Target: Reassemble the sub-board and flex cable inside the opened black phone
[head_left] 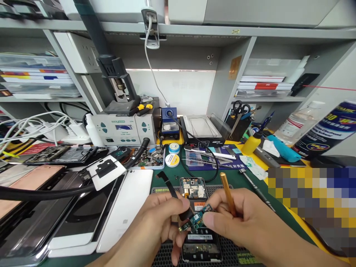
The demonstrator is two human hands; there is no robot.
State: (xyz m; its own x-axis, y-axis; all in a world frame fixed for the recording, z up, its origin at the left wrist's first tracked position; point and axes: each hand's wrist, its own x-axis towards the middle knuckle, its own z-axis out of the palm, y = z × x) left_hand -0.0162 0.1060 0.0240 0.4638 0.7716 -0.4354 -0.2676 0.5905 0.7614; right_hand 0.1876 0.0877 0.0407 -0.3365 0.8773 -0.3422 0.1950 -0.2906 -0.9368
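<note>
My left hand (164, 217) is closed, with thumb and fingers pinching a black ribbon cable (170, 185) whose free end points up and left. A small green circuit board (198, 218) spans the space between my hands. My right hand (233, 215) is closed; its thumb and forefinger grip the board's right end. A gold-coloured, rod-like tool (227, 194) stands up between the right fingers; its lower end is hidden. Underneath lies an opened phone (201, 252), its inside showing, with a metal-shielded mainboard (193, 187) at the far end. My hands cover its middle.
Under the phone is a black perforated mat (236, 241). Several phones and a white panel (125, 215) lie at left. Behind stand a grey rework station (122, 128), a parts tray (147, 155), round tins (172, 160) and tweezers (204, 157). A yellow bottle (251, 144) stands right.
</note>
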